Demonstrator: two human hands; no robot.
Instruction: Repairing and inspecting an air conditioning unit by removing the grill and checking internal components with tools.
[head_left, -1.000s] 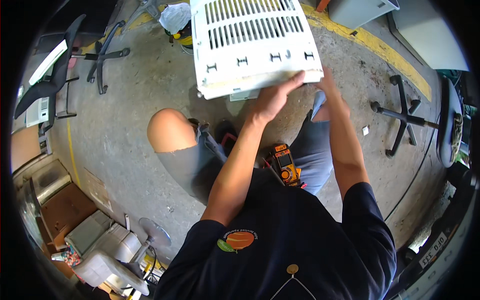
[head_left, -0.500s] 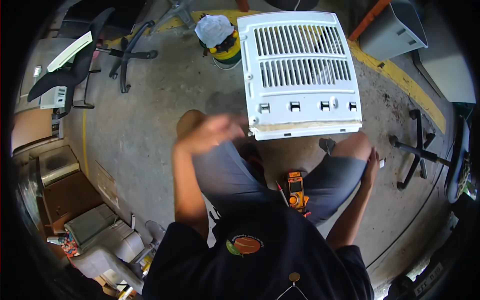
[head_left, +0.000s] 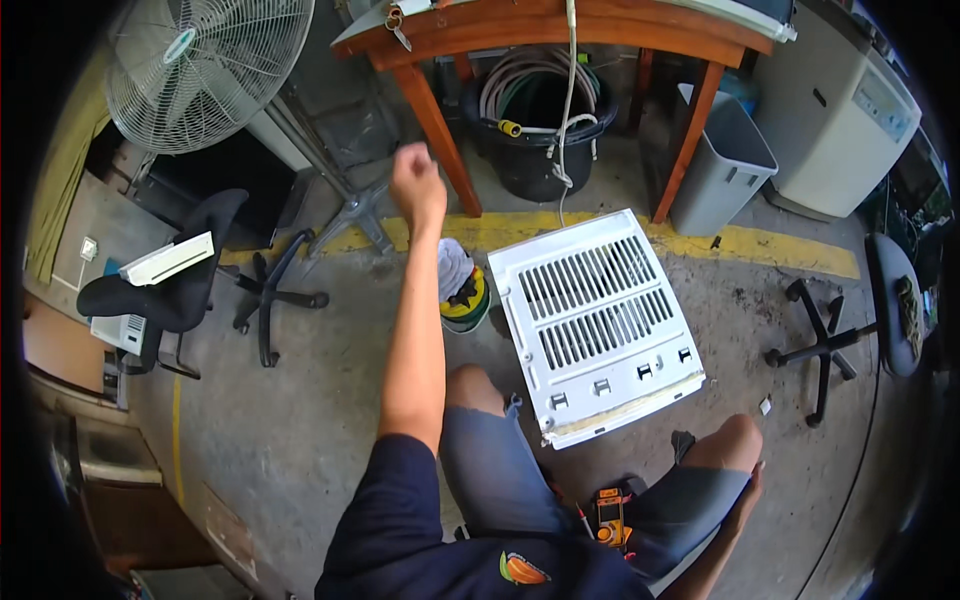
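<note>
My left hand (head_left: 416, 185) is raised at the end of an outstretched arm, in front of the table's left leg. Its fingers are curled in and I see nothing in them. My right hand (head_left: 752, 492) lies against the outer side of my right knee, fingers stretched along it and partly hidden by the leg. Between and beyond my knees stands a white metal appliance housing (head_left: 592, 388) with two rows of slots, touched by neither hand. An orange multimeter (head_left: 610, 516) with a probe lies between my thighs.
Ahead is a wooden table (head_left: 560, 28) with a black tub (head_left: 540, 170) of coiled hose under it. A grey bin (head_left: 722, 165) and a washing machine (head_left: 835, 120) stand right. A cloth-topped bucket (head_left: 466, 305), a pedestal fan (head_left: 205, 65) and an office chair (head_left: 165, 290) are left.
My left hand has moved from beside the housing's near left corner up and forward, its fingers closing. The view has tilted up, showing the table and fan. My right hand stays by the knee.
</note>
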